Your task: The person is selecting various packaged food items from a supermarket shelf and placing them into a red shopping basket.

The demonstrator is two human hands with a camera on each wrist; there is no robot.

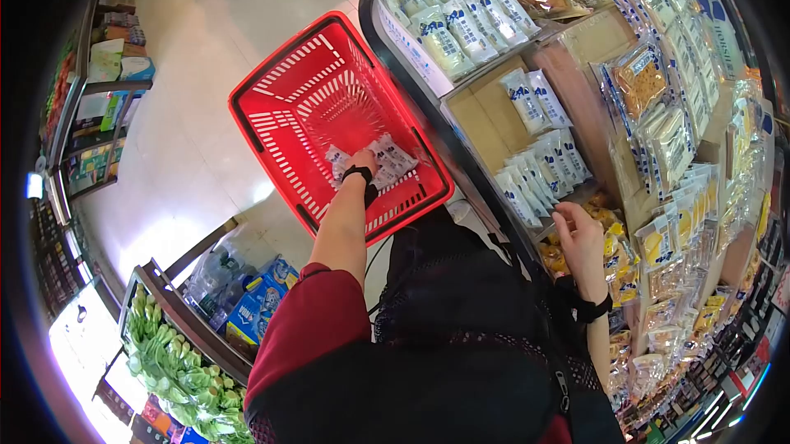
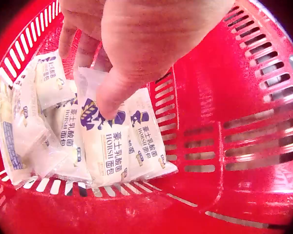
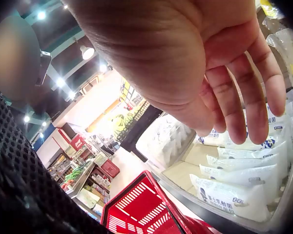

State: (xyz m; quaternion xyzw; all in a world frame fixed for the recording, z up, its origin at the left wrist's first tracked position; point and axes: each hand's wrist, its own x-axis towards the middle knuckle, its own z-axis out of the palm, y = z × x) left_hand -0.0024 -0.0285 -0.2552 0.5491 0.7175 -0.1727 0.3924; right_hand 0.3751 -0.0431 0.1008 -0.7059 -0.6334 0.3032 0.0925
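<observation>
In the head view a red basket (image 1: 276, 148) holds several white bread packets (image 1: 397, 161) at its lower end, where the left hand (image 1: 363, 164) reaches in. The left wrist view shows that hand (image 2: 146, 44) pinching the top of one packet (image 2: 105, 146), thumb on its front; the fingertips behind are partly hidden. Over the shelf bin at right hangs the right hand (image 1: 581, 240), beside a row of upright packets (image 1: 527, 189). Seen from the right wrist, this hand (image 3: 205, 73) has loosely bent fingers with nothing in them, above white packets (image 3: 234, 197).
More packets (image 1: 485, 20) fill the upper bin. Yellow-wrapped goods (image 1: 613, 259) lie below the right hand. Leafy greens (image 1: 185, 374) and blue boxes (image 1: 255, 304) stand at lower left. Pale tiled floor (image 1: 189, 57) lies left of the basket.
</observation>
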